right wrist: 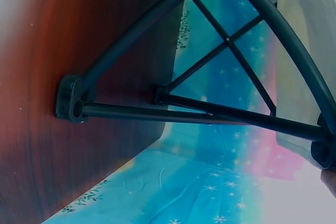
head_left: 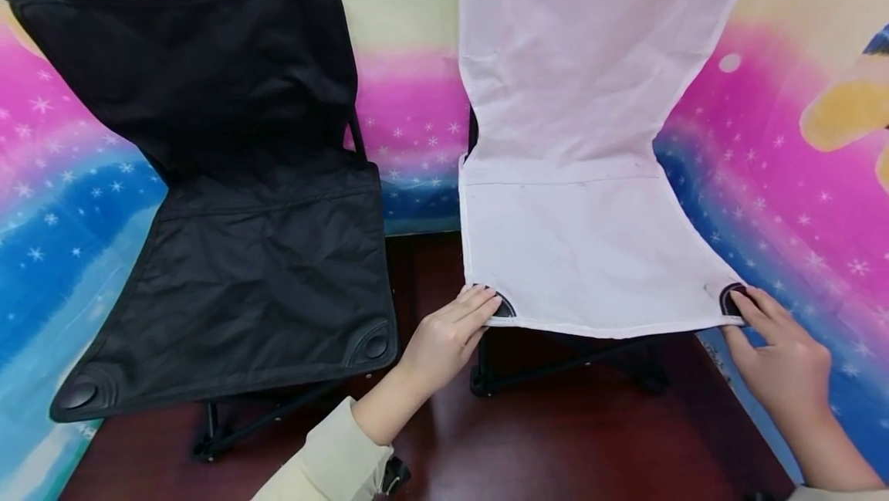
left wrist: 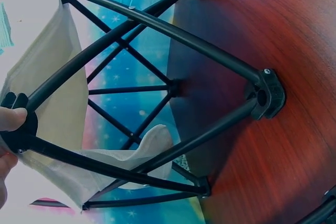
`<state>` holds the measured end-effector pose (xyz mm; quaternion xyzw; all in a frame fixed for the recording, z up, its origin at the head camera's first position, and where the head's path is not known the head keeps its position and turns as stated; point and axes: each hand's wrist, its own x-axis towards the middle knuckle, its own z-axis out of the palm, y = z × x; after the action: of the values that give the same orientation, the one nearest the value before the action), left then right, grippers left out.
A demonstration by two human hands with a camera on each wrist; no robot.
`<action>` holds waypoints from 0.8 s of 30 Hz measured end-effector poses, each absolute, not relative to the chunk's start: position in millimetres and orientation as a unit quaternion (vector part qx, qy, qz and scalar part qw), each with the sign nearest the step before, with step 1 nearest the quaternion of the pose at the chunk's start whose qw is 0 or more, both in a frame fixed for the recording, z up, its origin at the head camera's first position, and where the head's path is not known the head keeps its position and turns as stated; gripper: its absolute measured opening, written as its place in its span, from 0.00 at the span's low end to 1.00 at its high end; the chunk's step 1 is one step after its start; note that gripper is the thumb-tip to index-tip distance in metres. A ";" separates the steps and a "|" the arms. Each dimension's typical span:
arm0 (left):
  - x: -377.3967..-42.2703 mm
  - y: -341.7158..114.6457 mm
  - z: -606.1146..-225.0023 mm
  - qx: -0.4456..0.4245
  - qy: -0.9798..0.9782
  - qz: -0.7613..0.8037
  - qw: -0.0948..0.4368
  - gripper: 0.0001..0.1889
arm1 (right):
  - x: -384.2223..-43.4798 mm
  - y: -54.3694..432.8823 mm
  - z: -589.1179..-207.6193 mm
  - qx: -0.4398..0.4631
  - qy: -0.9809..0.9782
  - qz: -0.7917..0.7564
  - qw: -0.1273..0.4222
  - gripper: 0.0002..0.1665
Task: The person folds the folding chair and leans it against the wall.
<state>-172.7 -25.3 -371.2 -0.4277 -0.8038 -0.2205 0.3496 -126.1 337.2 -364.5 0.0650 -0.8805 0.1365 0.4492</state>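
A white fabric folding chair stands unfolded at the centre right in the head view, with black corner patches at the front of its seat. At the seat's front left corner, my left hand grips with fingers on top. The opposite front corner is held by my right hand, thumb below the edge. From the left wrist, a thumb and finger pinch around a black corner joint, and crossed black legs spread below. In the right wrist view only a fingertip shows beside the other corner joint.
On the left stands a matching black folding chair, unfolded, close beside the white one. Both chairs rest on a glossy dark red wooden surface. A colourful printed cloth hangs behind them and along both sides.
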 end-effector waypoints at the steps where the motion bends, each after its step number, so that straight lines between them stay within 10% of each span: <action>1: -172.7 -25.5 -370.9 -0.427 -0.804 -0.221 0.350 0.19 | -126.0 336.6 -364.2 0.066 -0.881 0.137 0.448 0.41; 24: -170.3 -24.9 -362.7 -0.416 -0.814 -0.208 0.347 0.21 | -129.1 328.4 -353.9 0.055 -0.893 0.106 0.434 0.34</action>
<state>-170.3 -24.9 -362.7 -0.4164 -0.8139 -0.2085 0.3473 -129.1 328.4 -353.9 0.0550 -0.8928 0.1063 0.4342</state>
